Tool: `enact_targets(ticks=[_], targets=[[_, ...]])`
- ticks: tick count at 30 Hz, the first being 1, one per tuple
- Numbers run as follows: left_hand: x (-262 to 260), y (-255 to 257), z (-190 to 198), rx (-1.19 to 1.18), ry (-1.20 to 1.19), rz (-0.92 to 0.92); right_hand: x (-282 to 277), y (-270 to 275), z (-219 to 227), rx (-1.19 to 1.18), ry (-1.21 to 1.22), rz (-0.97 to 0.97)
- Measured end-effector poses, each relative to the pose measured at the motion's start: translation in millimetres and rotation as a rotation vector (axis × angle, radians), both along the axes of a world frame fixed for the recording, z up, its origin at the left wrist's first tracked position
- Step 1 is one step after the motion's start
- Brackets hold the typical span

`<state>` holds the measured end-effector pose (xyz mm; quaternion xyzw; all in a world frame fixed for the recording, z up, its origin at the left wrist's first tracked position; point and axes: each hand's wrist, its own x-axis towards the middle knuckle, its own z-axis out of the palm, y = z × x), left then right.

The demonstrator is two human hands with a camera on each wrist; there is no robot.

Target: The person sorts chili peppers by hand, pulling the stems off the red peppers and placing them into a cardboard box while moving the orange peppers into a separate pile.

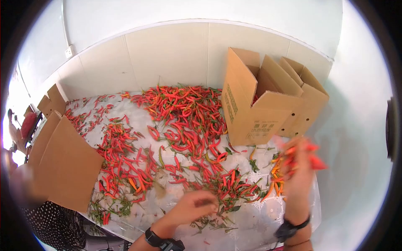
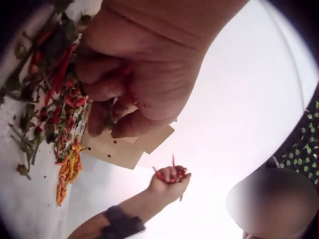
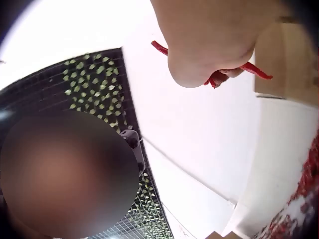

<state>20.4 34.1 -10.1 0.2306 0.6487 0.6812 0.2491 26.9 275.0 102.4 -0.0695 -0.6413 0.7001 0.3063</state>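
My right hand point(image 1: 300, 173), blurred in the head view, grips a bunch of red chili peppers point(image 1: 317, 162) in front of the cardboard box. In the right wrist view, chili ends point(image 3: 257, 70) stick out on both sides of the curled fingers. My left hand point(image 1: 193, 206) hovers low over the near part of the pepper pile point(image 1: 226, 184), its fingers bent toward the thumb. Its palm point(image 2: 159, 89) shows a reddish patch among the fingers in the left wrist view; I cannot tell whether a pepper is held there. Loose green stems point(image 1: 211, 224) lie beneath it.
Two open cardboard boxes point(image 1: 268, 121) stand at the back right by the wall. Orange-yellow peppers point(image 1: 274, 180) lie near the right table edge. More red chilies point(image 1: 180, 102) spread over the white tablecloth. At left, another open carton point(image 1: 69, 163) stands beside a person in a dotted garment point(image 1: 52, 226).
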Motion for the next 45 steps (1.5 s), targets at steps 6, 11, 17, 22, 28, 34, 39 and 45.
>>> enact_targets(ticks=[6,11,17,22,28,34,39,45], targets=[[8,10,16,-0.432,0.174,-0.218,-68,23,130,0.365,0.556,-0.351],[4,2,1,-0.410,0.254,-0.121,-187,51,145,0.957,0.252,-0.366],[-4,-2,11,-0.308,0.254,0.003,-205,61,127,1.751,-0.402,0.110],[0,1,14,-0.158,0.036,0.049,-127,18,108,1.119,0.257,-0.201],[-3,3,11,-0.339,0.173,0.031,-28,-22,-70,1.314,0.002,0.418],[-3,6,1,-0.179,0.129,0.191,-23,-10,-105,1.466,-0.098,0.271],[-8,7,1,-0.133,-0.033,0.206,-11,-9,-90,0.657,-0.239,0.395],[-6,16,-8,-0.030,0.053,0.277,4,-25,-95,0.017,-0.307,0.776]])
